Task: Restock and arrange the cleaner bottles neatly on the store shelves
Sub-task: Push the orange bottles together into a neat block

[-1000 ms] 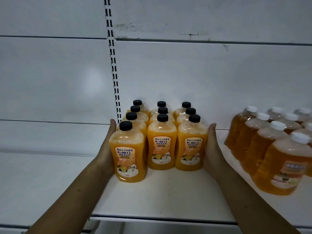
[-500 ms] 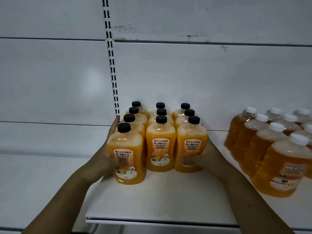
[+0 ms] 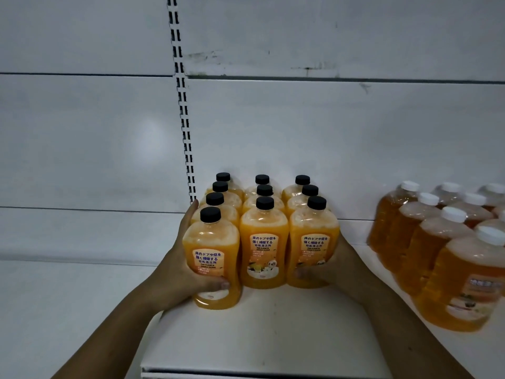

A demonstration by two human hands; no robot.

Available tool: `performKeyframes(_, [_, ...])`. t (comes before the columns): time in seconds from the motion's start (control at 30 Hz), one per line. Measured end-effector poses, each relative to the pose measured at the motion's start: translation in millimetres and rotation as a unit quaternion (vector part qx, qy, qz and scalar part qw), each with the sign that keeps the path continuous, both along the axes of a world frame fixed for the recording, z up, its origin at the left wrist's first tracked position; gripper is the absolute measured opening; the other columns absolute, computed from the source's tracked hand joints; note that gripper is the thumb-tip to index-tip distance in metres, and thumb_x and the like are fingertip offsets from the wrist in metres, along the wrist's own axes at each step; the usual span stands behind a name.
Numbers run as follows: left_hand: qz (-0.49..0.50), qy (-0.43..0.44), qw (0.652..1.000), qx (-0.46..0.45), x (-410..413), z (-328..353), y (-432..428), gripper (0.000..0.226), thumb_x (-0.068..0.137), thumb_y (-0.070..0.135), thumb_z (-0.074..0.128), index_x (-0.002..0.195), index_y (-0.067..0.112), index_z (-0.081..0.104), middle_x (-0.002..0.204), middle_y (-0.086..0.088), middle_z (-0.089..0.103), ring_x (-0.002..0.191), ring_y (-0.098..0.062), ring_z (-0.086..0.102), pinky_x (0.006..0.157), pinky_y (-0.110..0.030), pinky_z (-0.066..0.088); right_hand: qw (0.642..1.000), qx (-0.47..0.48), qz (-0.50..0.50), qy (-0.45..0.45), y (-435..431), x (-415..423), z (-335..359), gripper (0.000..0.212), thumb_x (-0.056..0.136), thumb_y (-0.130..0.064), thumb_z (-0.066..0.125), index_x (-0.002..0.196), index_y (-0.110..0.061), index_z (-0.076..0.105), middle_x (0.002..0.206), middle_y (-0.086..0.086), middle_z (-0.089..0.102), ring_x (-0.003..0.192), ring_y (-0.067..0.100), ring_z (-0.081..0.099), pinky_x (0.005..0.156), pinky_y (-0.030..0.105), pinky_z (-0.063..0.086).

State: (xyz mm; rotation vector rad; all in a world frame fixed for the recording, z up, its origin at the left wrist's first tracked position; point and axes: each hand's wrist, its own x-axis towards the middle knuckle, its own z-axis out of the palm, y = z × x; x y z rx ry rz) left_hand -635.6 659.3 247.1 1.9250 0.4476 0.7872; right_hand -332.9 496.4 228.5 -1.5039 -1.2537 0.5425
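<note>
Several orange cleaner bottles with black caps stand in three rows on the white shelf (image 3: 246, 340). The left row reaches furthest forward. My left hand (image 3: 177, 269) grips the front-left bottle (image 3: 211, 250), thumb across its lower label and fingers up its left side. My right hand (image 3: 344, 265) holds the front-right bottle (image 3: 314, 242) from the right, its thumb lying over the bottom of the label. Between them stands the middle front bottle (image 3: 263, 242), untouched and upright.
A group of amber bottles with white caps (image 3: 464, 283) stands at the right on the same shelf, a gap away from my right arm. A slotted upright (image 3: 183, 105) runs down the white back panel. The shelf's front edge (image 3: 246, 370) lies below my forearms.
Both hands have gone from lying flat against the block's sides to wrapping their thumbs round the front-left and front-right bottles. The bottles have stayed in place.
</note>
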Motion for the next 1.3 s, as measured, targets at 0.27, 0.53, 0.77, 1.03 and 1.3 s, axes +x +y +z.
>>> performKeyframes(0.27, [0.006,-0.095,0.976,-0.196,0.0,-5.3,5.3,0.133,0.049,0.082,0.087,0.160,0.034,0.032,0.146,-0.008,0.062,0.125,-0.031,0.068,0.092,-0.044,0.062,0.999,0.025,0.009,0.041,-2.1,-9.7,9.1,0.123,0.045,-0.063,0.099,0.149,-0.026,0.044,0.132,-0.010,0.071,0.120,0.015,0.070,0.091,0.033,0.062])
performKeyframes(0.53, [0.024,-0.144,0.896,-0.419,21.2,21.4,-9.7,0.085,0.084,0.085,0.032,0.139,0.028,0.062,0.125,-0.016,0.075,0.108,-0.035,0.075,0.084,-0.047,0.063,0.991,0.034,-0.014,0.130,-4.4,-22.0,13.6,0.127,0.040,-0.085,0.086,0.148,-0.031,0.047,0.132,-0.003,0.072,0.117,0.022,0.072,0.104,0.053,0.056])
performKeyframes(0.77, [0.044,-0.177,0.882,-0.435,28.9,20.2,-12.3,0.066,0.094,0.075,0.037,0.122,0.026,0.069,0.107,-0.015,0.080,0.086,-0.030,0.080,0.064,-0.041,0.066,0.991,0.044,-0.023,0.125,-4.3,-22.0,14.4,0.121,0.043,-0.083,0.087,0.144,-0.026,0.054,0.127,-0.002,0.075,0.114,0.023,0.074,0.101,0.054,0.057])
performKeyframes(1.03, [0.047,-0.187,0.878,-0.437,31.2,20.5,-11.3,0.065,0.092,0.075,0.039,0.123,0.026,0.069,0.106,-0.013,0.080,0.085,-0.029,0.080,0.063,-0.040,0.065,0.992,0.049,-0.034,0.114,-3.8,-22.7,14.1,0.113,0.039,-0.087,0.084,0.133,-0.028,0.061,0.117,-0.008,0.078,0.107,0.016,0.076,0.091,0.039,0.063])
performKeyframes(1.3, [0.048,-0.184,0.880,-0.435,29.9,22.2,-13.9,0.062,0.096,0.073,0.036,0.118,0.025,0.069,0.101,-0.014,0.081,0.080,-0.029,0.080,0.060,-0.039,0.065,0.992,0.054,-0.056,0.101,-1.8,-28.3,14.3,0.103,0.049,-0.076,0.088,0.135,-0.025,0.062,0.116,-0.008,0.078,0.104,0.013,0.076,0.085,0.032,0.062])
